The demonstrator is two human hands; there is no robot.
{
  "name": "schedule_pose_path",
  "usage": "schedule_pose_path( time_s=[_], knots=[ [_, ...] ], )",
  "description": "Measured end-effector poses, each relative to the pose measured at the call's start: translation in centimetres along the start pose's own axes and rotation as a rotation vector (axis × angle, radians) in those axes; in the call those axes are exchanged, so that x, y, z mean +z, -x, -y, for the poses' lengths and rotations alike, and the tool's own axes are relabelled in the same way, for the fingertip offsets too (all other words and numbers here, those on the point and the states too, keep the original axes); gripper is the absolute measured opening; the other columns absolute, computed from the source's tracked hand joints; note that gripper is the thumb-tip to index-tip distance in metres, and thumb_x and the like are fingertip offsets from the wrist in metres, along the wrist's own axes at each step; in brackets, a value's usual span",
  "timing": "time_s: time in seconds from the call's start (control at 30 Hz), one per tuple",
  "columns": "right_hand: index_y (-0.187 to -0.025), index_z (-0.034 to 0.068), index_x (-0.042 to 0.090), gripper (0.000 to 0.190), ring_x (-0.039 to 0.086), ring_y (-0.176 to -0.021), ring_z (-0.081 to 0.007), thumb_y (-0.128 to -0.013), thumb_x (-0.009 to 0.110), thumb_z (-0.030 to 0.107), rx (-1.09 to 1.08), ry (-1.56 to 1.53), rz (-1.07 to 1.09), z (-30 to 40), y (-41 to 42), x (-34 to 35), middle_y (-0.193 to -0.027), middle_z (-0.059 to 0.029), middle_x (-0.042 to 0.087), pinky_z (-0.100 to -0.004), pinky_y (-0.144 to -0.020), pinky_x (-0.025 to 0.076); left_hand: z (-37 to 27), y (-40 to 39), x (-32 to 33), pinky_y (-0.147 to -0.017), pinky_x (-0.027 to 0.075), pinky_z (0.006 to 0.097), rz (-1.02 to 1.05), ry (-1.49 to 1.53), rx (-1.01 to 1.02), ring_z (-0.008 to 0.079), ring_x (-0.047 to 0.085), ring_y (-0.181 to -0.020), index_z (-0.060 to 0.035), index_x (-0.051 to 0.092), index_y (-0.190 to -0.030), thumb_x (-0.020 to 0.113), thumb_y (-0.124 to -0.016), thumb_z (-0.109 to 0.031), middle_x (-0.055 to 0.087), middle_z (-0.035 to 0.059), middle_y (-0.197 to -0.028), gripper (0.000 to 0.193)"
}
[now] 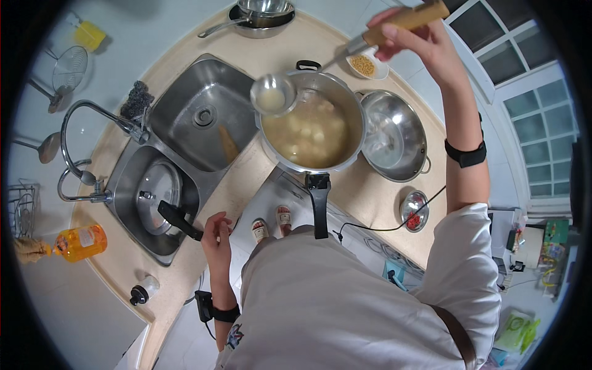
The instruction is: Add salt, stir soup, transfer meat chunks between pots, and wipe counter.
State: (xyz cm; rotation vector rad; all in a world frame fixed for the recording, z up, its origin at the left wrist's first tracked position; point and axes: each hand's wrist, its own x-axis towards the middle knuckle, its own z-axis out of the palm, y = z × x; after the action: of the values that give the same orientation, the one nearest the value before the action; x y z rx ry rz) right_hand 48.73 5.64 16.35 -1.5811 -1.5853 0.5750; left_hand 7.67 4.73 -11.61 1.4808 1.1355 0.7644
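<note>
My right hand [411,41] grips the wooden handle of a metal ladle [274,92] high at the upper right. Some pale broth lies in the ladle's bowl, over the left rim of a pressure cooker pot [359,134]. Inside the pot is cloudy broth [305,134] with pale chunks. The pot has a long black handle pointing towards my body. My left hand [217,236] hangs loosely curled at the counter's edge, with nothing visible in it. It is beside the black handle of a pot lid [159,196] in the smaller sink basin; contact cannot be told.
Right of the pot stand a steel two-handled pan [402,134], a white bowl of yellowish beans [363,65] and a small bowl of red pieces [415,212]. The larger sink basin [185,120] and faucet [69,134] are left. A black cable [384,227] crosses the counter edge.
</note>
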Motion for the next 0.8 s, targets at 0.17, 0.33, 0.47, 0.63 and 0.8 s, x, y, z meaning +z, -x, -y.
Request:
schedule_pose_path(
  time_s=[0.17, 0.33, 0.47, 0.63, 0.8],
  knots=[
    [-0.098, -0.004, 0.058, 0.033, 0.064, -0.069, -0.0172, -0.083, 0.067, 0.025, -0.071, -0.046, -0.021, 2.4, -3.7, 4.5, -0.085, -0.0134, 0.063, -0.0239, -0.059, 0.054, 0.3, 0.5, -0.7, -0.063, 0.046, 0.0233, -0.031, 0.017, 0.011, 0.0114, 0.056, -0.068, 0.0011, 0.056, -0.105, 0.047, -0.090, -0.004, 0.061, 0.0080, -0.081, 0.018],
    [-0.101, 0.006, 0.064, 0.028, 0.066, -0.080, -0.0217, -0.074, 0.066, 0.011, -0.507, 0.188, 0.037, -0.7, -6.1, 13.8, -0.089, -0.0123, 0.066, -0.0309, -0.070, 0.052, -0.3, 1.0, -1.2, -0.065, 0.045, 0.0237, -0.046, 0.009, -0.032, 0.0112, 0.056, -0.070, 0.0010, 0.056, -0.106, 0.047, -0.090, -0.005, 0.061, 0.0079, -0.082, 0.019],
    [-0.099, 0.010, 0.064, 0.026, 0.062, -0.082, -0.0277, -0.073, 0.065, 0.009, -0.543, 0.480, 0.153, -1.8, -5.1, 19.6, -0.090, -0.0115, 0.062, -0.0341, -0.070, 0.051, -0.1, 1.1, -1.4, -0.065, 0.045, 0.0238, -0.046, 0.015, -0.021, 0.0113, 0.056, -0.070, 0.0008, 0.056, -0.106, 0.047, -0.090, -0.005, 0.061, 0.0076, -0.082, 0.019],
    [-0.104, 0.010, 0.062, 0.027, 0.061, -0.082, -0.0285, -0.077, 0.066, 0.012, -0.566, 0.626, 0.202, -0.9, -4.0, 19.1, -0.091, -0.0098, 0.062, -0.0325, -0.071, 0.051, -0.1, 1.4, -1.8, -0.066, 0.045, 0.0240, -0.053, 0.031, -0.025, 0.0114, 0.056, -0.071, 0.0005, 0.056, -0.106, 0.046, -0.090, -0.005, 0.060, 0.0073, -0.082, 0.019],
    [-0.101, 0.002, 0.062, 0.021, 0.063, -0.078, -0.0146, -0.083, 0.063, 0.013, -0.282, -0.018, -0.332, -0.8, -0.6, 11.2, -0.092, -0.0069, 0.065, -0.0261, -0.068, 0.052, 0.5, 1.3, -1.6, -0.066, 0.045, 0.0239, -0.035, 0.035, -0.024, 0.0112, 0.055, -0.071, 0.0006, 0.056, -0.106, 0.046, -0.091, -0.005, 0.060, 0.0072, -0.082, 0.019]
  ],
)
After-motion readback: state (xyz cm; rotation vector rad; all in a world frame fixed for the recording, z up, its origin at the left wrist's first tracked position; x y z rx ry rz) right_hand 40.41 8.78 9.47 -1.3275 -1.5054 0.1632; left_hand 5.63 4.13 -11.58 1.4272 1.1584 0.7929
